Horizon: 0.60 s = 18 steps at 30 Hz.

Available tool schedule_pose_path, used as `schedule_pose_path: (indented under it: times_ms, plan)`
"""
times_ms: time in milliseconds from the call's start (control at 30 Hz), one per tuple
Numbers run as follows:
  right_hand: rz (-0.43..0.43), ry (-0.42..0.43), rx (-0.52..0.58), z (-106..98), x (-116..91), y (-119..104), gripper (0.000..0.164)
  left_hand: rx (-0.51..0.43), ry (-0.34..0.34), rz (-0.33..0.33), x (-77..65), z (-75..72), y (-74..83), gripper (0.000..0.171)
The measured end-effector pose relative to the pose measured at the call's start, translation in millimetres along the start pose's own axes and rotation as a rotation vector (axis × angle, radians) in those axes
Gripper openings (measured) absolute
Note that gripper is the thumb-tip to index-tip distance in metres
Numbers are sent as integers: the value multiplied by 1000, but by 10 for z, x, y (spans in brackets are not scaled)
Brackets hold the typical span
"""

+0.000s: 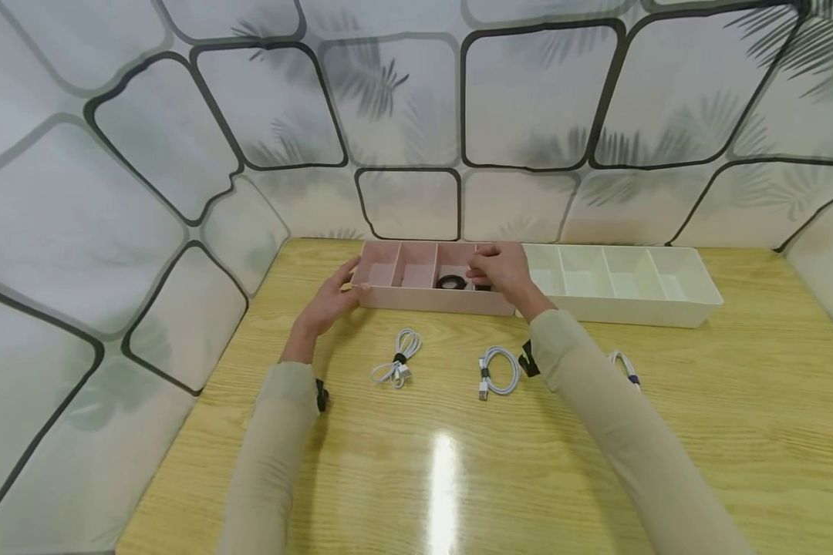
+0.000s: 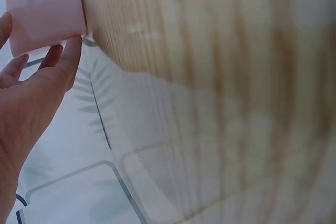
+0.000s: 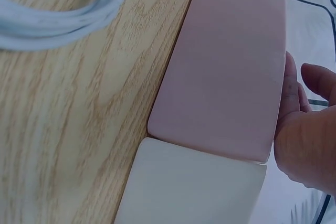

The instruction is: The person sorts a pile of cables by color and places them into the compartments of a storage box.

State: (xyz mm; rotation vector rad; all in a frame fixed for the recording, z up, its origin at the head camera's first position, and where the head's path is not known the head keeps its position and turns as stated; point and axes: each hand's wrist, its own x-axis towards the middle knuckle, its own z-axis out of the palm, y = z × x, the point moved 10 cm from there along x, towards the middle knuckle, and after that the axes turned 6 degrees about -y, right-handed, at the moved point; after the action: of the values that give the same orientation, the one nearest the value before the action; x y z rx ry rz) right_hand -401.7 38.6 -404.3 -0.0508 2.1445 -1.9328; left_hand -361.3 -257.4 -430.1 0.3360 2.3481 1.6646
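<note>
A long pink divided box point(image 1: 433, 299) stands on the table. My left hand point(image 1: 328, 304) rests against its left end, fingers fairly straight, thumb by the front wall. In the left wrist view, fingertips point(image 2: 74, 45) touch the pink end. My right hand point(image 1: 505, 270) reaches down over the box's right end. From the right wrist view, its thumb point(image 3: 316, 80) stands apart from the fingers, whose tips are hidden behind the pink wall. A black coiled item point(image 1: 451, 282) lies in the compartment beside that hand. Another dark item point(image 1: 482, 287) shows below the right hand.
A white divided box point(image 1: 639, 310) adjoins the pink one on the right. In front lie several bundled white cables: one at left point(image 1: 400, 358), a looped one in the middle point(image 1: 501, 371), and one partly behind the right sleeve point(image 1: 625, 366). A patterned curtain point(image 1: 409, 204) hangs behind.
</note>
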Motion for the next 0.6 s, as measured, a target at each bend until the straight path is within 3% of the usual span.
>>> schedule_pose_path:
  times_ms: [600]
  plan:
    - [-8,9,32,-117,-55,-20,34,17,13,-9,-2,3,22,69]
